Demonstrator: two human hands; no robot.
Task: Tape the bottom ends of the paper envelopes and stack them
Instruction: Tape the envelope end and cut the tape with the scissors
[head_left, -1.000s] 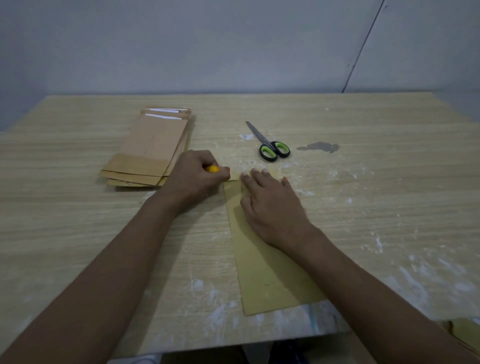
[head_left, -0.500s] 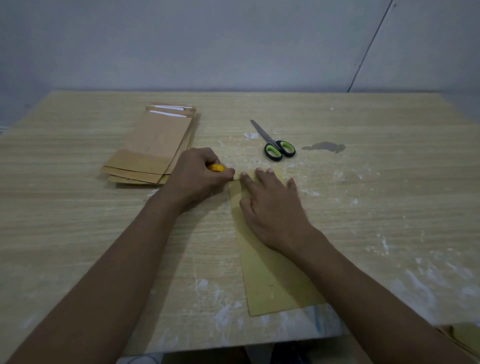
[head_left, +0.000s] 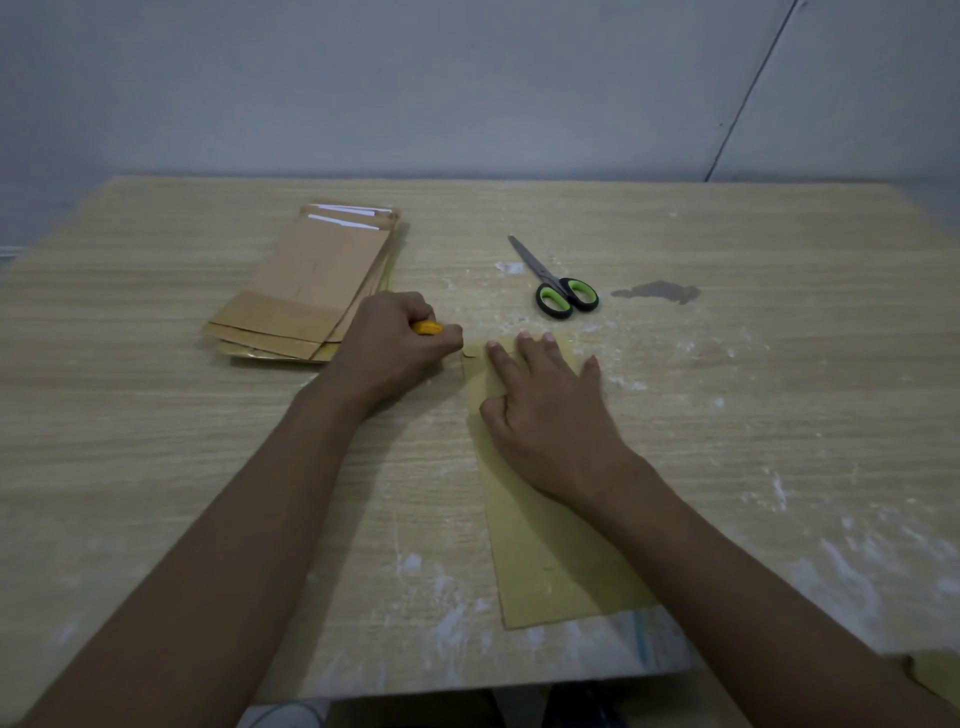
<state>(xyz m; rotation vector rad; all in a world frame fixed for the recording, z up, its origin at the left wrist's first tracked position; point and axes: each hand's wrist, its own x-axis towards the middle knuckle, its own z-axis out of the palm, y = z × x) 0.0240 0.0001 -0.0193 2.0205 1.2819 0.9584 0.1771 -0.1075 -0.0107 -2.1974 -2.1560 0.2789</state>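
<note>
Ahead of the left hand (head_left: 397, 345), a stack of envelopes (head_left: 306, 291) lies flat on the table (head_left: 779, 415) just beyond and to its outer side; the hand's knuckles sit close to the stack's near edge. Between the two hands only a narrow gap of bare table shows. Under the right hand (head_left: 545, 410), a single envelope (head_left: 550, 561) lies flat and runs back toward the near table edge beneath the forearm. Beyond the right hand's fingertips, scissors (head_left: 556, 283) lie flat, apart from them. To the right of the right hand, the tabletop carries only a dark stain (head_left: 657, 292) and white smears.
</note>
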